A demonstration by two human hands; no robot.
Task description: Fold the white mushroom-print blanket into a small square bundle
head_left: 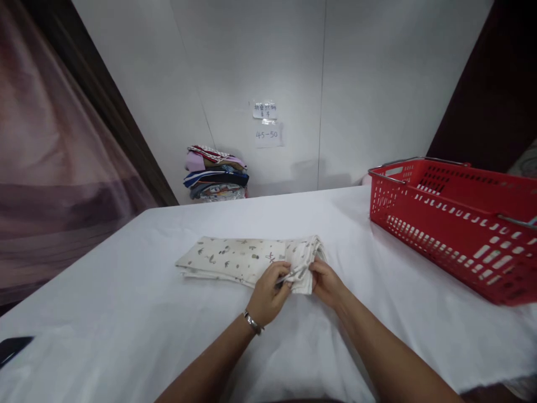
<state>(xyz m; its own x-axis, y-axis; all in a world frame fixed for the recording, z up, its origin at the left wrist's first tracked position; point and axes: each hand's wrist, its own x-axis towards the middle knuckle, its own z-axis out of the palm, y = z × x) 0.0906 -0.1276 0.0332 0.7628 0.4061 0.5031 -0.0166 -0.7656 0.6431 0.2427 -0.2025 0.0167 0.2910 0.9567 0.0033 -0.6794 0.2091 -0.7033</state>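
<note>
A cream cloth with small printed figures [235, 257] lies folded into a long strip on the white-covered table [168, 336]. Its right end is turned up and over toward the left. My left hand [269, 294], with a metal bracelet at the wrist, pinches the near edge of that turned part between thumb and fingers. Gripping the folded right end is my right hand [329, 282], its fingertips partly hidden behind the cloth layers. Both hands are closed on the same cloth, close together.
On the right stands a red plastic basket [440, 229] with metal handles. A stack of folded clothes [217, 174] is at the table's far edge against the wall. A dark flat object [13, 348] lies at the left edge, and a curtain [59, 151] hangs at left.
</note>
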